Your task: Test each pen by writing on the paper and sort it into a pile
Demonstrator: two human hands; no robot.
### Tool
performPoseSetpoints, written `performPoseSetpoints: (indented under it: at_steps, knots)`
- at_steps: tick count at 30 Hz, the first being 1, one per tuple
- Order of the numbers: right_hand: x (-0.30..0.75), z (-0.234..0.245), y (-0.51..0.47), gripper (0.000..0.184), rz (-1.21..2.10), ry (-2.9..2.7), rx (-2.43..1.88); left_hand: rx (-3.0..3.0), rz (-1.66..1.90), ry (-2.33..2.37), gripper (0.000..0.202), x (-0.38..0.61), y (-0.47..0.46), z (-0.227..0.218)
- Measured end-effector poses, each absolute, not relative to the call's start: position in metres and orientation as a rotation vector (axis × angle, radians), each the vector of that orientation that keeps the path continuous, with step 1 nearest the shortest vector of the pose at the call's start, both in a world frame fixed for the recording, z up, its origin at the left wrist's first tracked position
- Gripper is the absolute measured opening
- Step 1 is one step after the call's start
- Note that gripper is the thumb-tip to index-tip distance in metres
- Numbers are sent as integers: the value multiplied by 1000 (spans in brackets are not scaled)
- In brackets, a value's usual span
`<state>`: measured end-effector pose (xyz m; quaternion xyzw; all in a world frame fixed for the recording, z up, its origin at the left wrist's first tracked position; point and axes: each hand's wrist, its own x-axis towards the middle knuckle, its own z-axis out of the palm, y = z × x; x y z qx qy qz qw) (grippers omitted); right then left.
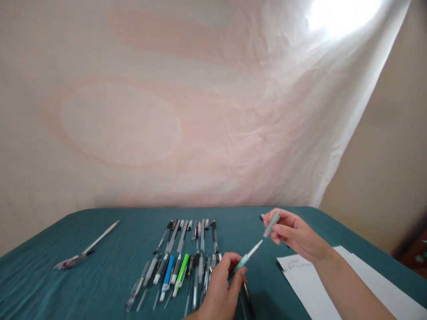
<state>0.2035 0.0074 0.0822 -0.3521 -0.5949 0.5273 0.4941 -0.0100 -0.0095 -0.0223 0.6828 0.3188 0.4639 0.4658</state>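
Observation:
My left hand [224,284] is closed on a slim pen part [247,257], teal at the grip with a long white tip pointing up and right. Just beyond that tip, my right hand [290,231] pinches a grey-green pen tube [271,225], perhaps a cap or barrel, held at a slant. A small gap separates the two pieces. A dark pen end shows behind the right fingers; whether it is held or lying on the cloth I cannot tell. Below and left of my hands lie pens in a near row, among them a blue pen [167,275] and a green pen [181,274].
A far row of pens [184,235] lies behind the near one. White paper sheets [320,291] with some handwriting rest under my right forearm. On the left are a long white stick-like piece [102,236] and a small clear bundle [71,262]. Dark green cloth [110,284] covers the table.

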Motion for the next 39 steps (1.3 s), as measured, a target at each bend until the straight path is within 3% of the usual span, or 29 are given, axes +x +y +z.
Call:
performPoseSetpoints:
  at_steps: [39]
  knots:
    - [174, 59, 9, 19, 1251, -1748, -1084, 1661, 1098, 789, 15, -7, -9, -27]
